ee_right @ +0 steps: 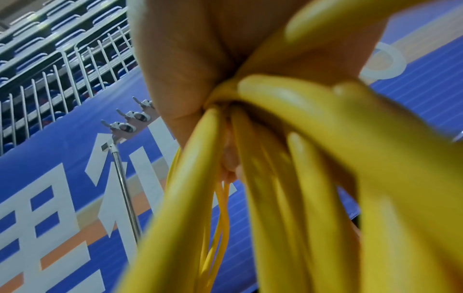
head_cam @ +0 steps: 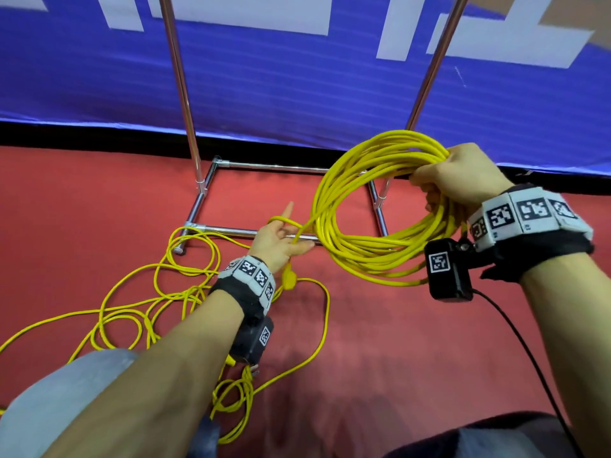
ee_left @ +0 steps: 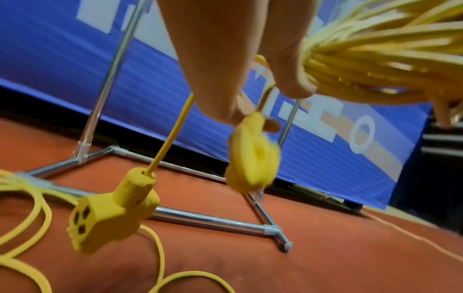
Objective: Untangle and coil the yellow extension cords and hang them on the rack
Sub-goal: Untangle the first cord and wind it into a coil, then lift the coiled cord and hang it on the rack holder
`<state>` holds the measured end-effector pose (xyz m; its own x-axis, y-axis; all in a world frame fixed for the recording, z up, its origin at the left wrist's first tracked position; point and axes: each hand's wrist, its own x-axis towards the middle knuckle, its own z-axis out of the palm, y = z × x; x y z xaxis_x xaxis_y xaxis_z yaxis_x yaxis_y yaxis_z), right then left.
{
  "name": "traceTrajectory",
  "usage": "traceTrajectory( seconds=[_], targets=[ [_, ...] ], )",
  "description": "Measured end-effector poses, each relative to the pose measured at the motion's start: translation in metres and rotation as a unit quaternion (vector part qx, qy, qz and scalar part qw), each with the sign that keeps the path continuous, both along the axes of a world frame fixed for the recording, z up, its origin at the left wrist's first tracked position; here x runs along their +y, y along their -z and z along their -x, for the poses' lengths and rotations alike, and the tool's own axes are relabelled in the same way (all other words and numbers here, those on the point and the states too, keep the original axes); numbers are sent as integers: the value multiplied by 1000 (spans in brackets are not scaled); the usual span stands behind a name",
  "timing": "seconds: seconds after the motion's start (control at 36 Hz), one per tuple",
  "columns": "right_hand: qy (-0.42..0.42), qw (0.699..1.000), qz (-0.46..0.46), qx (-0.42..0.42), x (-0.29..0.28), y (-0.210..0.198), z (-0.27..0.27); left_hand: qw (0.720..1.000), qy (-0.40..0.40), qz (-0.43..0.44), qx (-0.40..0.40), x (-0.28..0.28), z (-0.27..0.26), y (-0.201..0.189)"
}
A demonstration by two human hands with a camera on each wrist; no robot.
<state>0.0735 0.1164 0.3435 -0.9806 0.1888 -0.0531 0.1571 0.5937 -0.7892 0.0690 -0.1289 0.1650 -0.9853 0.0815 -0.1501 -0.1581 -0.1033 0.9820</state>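
the right hand (head_cam: 458,180) is clamped round the top of a thick coil (head_cam: 380,206) of yellow cord, held up in front of the rack (head_cam: 284,166), whose chrome base and two posts stand on the red floor (head_cam: 396,325); the left hand (head_cam: 281,239) has the coil's tail looped over its fingers, pinching the cord just above a dangling plug (ee_left: 253,156), with one finger sticking out straight; a second cord (head_cam: 158,292) lies loose and tangled on the floor to the left, running partly under the left forearm, and its socket end (ee_left: 110,214) hangs near the wrist camera; the hooks (ee_right: 127,123) at the top of the rack show only in the right wrist view.

the cord looks light per strand but the bundle has some weight and spring; the loops will likely want to splay if the grip slackens, so the best hold is the gathered top where all the turns cross; the jacket seems smooth and a bit slippery; the plug is the stiff part and makes a good handle for wrapping the tail round the bundle; the floor cord is best taken near one end.
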Motion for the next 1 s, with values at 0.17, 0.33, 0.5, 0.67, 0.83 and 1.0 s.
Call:
traceTrajectory(
  seconds=[0.17, 0.33, 0.5, 0.67, 0.83, 1.0],
  targets=[
    [-41, 998, 33, -18, -2, 0, -4, 988, 31, 138, 57, 0, 4, 0],
    [-48, 993, 100, -49, -4, 3, -5, 999, 35, -29, -30, 2, -3, -11],
    [-50, 992, 98, -67, -3, 7, -2, 941, 83, -315, -89, -1, -11, -31],
    [-41, 995, 63, -65, 4, 13, 0, 937, 167, -300, -63, 8, -16, -50],
    [-41, 998, 2, -37, -3, 24, 3, 967, 73, -224, -94, 25, -19, -47],
    [-12, 1000, -11, 9, -6, 29, 5, 932, 135, -312, -126, 20, -24, -67]
  ],
)
